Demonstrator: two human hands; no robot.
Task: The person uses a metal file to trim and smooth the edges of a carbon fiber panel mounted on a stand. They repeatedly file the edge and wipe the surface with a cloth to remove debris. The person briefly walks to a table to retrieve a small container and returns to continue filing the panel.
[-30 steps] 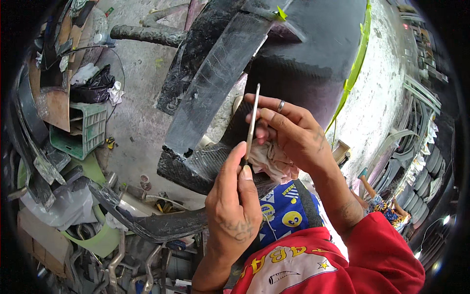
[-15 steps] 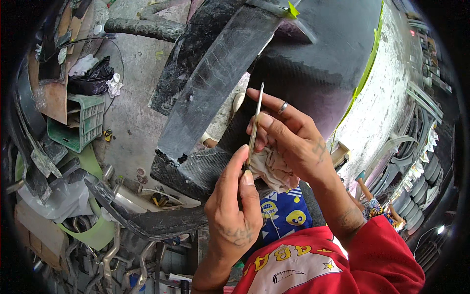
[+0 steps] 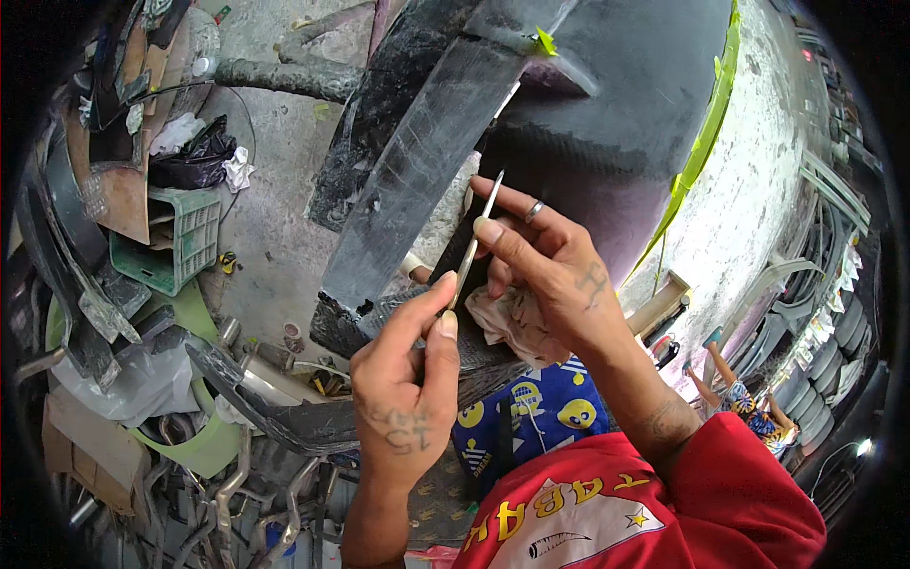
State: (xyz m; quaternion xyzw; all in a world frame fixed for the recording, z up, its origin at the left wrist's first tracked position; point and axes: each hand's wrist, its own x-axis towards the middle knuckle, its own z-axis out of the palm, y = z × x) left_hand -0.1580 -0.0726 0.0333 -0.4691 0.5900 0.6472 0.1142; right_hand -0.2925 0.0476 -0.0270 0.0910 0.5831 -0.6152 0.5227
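A slim, pointed metal tool (image 3: 464, 268) slants between my two hands, its tip up and to the right. My left hand (image 3: 406, 384) pinches the lower end between thumb and forefinger. Higher up, my right hand (image 3: 559, 261) grips the shaft between thumb and fingers, its forefinger lying close to the tip. A crumpled off-white rag (image 3: 517, 322) is bunched under my right hand's lower fingers. Just beyond them is a large dark moulded panel (image 3: 607, 104) with a woven texture, joined to a broad grey-black arm (image 3: 408, 171). Whether the tool has a handle is hidden.
Bright green tape (image 3: 697, 152) runs along the panel's right edge. At left stand a green plastic crate (image 3: 194, 242) and a black bag (image 3: 204, 156). Curved black trim (image 3: 275, 422) and metal pipes (image 3: 232, 474) lie lower left. Another person's legs (image 3: 730, 365) show at right.
My left hand has moved left relative to the dark panel, and the tool now leans over more. The right hand keeps its grip near the tip. The whole view has shifted slightly.
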